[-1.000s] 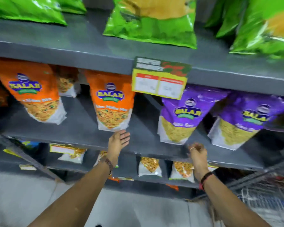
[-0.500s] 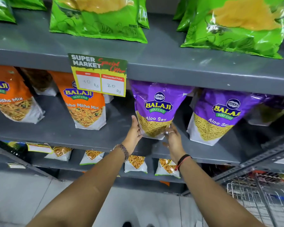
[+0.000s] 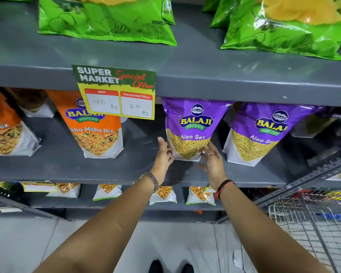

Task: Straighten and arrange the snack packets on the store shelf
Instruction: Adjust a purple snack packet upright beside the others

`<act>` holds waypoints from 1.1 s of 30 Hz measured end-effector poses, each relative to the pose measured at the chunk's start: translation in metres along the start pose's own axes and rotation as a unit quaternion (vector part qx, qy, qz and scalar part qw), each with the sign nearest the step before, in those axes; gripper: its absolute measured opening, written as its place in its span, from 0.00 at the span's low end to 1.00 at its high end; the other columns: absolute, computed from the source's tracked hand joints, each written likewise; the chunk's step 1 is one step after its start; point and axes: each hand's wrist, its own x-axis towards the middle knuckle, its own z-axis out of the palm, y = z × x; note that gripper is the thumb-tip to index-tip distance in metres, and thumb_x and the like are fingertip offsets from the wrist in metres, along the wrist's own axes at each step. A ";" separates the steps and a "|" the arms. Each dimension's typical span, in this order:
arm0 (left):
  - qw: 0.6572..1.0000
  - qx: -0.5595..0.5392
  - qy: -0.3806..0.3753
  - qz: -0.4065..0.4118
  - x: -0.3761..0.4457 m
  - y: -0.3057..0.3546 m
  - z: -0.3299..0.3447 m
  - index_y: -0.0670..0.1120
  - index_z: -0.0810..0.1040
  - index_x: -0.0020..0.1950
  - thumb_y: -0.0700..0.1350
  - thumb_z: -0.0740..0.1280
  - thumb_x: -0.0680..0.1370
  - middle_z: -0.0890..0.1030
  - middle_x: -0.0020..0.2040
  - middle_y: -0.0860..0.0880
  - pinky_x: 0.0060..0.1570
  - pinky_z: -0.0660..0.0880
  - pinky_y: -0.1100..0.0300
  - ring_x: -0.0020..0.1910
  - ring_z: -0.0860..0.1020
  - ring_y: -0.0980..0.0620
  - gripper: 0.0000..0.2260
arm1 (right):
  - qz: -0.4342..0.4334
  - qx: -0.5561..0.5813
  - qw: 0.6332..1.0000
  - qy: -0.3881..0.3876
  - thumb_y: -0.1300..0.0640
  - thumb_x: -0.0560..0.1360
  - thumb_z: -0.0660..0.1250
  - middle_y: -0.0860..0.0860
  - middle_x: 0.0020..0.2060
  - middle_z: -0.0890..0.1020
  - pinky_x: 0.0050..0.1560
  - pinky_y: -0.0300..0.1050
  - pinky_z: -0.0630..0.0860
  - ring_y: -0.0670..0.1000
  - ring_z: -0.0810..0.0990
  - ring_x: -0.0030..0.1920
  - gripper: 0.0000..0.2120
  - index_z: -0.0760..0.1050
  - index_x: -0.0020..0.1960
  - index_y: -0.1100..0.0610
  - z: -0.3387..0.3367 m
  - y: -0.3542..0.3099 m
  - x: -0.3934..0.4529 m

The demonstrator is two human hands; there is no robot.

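Purple and standing upright on the middle shelf (image 3: pixel 67 166), the Aloo Sev packet (image 3: pixel 189 131) sits between both hands. The left hand (image 3: pixel 163 154) lies flat against the packet's lower left edge, fingers straight and together. The right hand (image 3: pixel 213 160) is at its lower right corner with fingers spread loosely, the fingertips touching the bag; a ring shows on one finger. Neither hand wraps around the packet.

A second purple Aloo Sev packet (image 3: pixel 260 134) stands just to the right, leaning slightly, with more purple bags behind it too shadowed to count. To the left stand two orange Mitha Mix packets (image 3: pixel 95 133), one cut off by the frame's left edge, with at least one more bag behind them. On the upper shelf (image 3: pixel 205 75) lie two front green potato wafer bags (image 3: pixel 106 18), with further green bags tucked behind. A price tag (image 3: pixel 116 91) hangs from that shelf's edge, reading 40 Rs and 20 Rs. Four small snack packets (image 3: pixel 162 195) show on the lower shelf. A wire trolley (image 3: pixel 313 219) stands at the near right.
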 end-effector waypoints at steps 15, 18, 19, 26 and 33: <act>0.990 0.109 -0.038 -0.083 0.013 -0.047 0.112 0.45 0.73 0.57 0.44 0.55 0.80 0.77 0.46 0.47 0.42 0.73 0.62 0.39 0.73 0.53 0.10 | -0.064 0.082 0.972 0.213 0.59 0.78 0.55 0.48 0.45 0.73 0.45 0.39 0.71 0.47 0.73 0.41 0.08 0.65 0.56 0.52 -0.164 -0.010 0.034; 0.991 0.117 -0.038 -0.053 0.023 -0.042 0.155 0.47 0.64 0.71 0.50 0.53 0.81 0.69 0.70 0.47 0.67 0.66 0.49 0.64 0.71 0.47 0.19 | -0.041 0.050 0.988 0.138 0.49 0.77 0.56 0.49 0.52 0.74 0.55 0.47 0.69 0.49 0.73 0.53 0.08 0.69 0.56 0.47 -0.180 -0.022 0.059; 0.993 0.096 -0.038 -0.055 0.023 -0.038 0.167 0.47 0.61 0.73 0.51 0.53 0.81 0.64 0.74 0.48 0.70 0.62 0.50 0.70 0.66 0.47 0.21 | -0.047 0.042 0.991 0.118 0.46 0.76 0.56 0.49 0.50 0.75 0.52 0.48 0.69 0.48 0.74 0.50 0.07 0.70 0.50 0.46 -0.183 -0.024 0.067; 0.995 -0.015 -0.049 -0.081 0.028 -0.043 0.200 0.53 0.63 0.72 0.58 0.51 0.79 0.68 0.71 0.55 0.59 0.66 0.58 0.71 0.67 0.51 0.22 | -0.007 0.047 0.998 0.036 0.46 0.80 0.50 0.43 0.34 0.69 0.36 0.34 0.66 0.41 0.67 0.34 0.14 0.68 0.40 0.48 -0.188 -0.032 0.083; 0.994 -0.029 -0.076 -0.069 0.017 -0.044 0.234 0.47 0.66 0.70 0.51 0.48 0.81 0.70 0.70 0.48 0.56 0.69 0.61 0.70 0.69 0.49 0.20 | 0.010 0.066 0.997 0.047 0.47 0.79 0.53 0.43 0.34 0.70 0.37 0.31 0.69 0.40 0.69 0.35 0.13 0.66 0.37 0.47 -0.212 -0.033 0.093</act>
